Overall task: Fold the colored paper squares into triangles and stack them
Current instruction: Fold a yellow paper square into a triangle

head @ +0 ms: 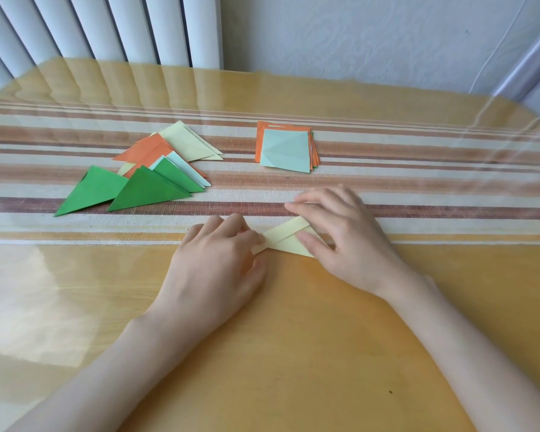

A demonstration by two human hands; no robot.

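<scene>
**Head view: creasing the pale yellow folded paper [289, 240]**

I see it lying flat on the glossy wooden table [293, 338], at the near edge of the striped cloth runner [418, 188], between both hands. Left hand [219, 260] has its fingers curled, pinching the left tip. Right hand [340, 238] is spread, thumb pressing the right half. To do this well I'd pin with the thumb, check the edges line up, then run one firm fingertip pass along the crease. The loose pile of green, orange and yellow folded triangles [144, 179] sits far left. The stack of unfolded paper squares, light blue on top [286, 149], lies behind, well apart.
</scene>
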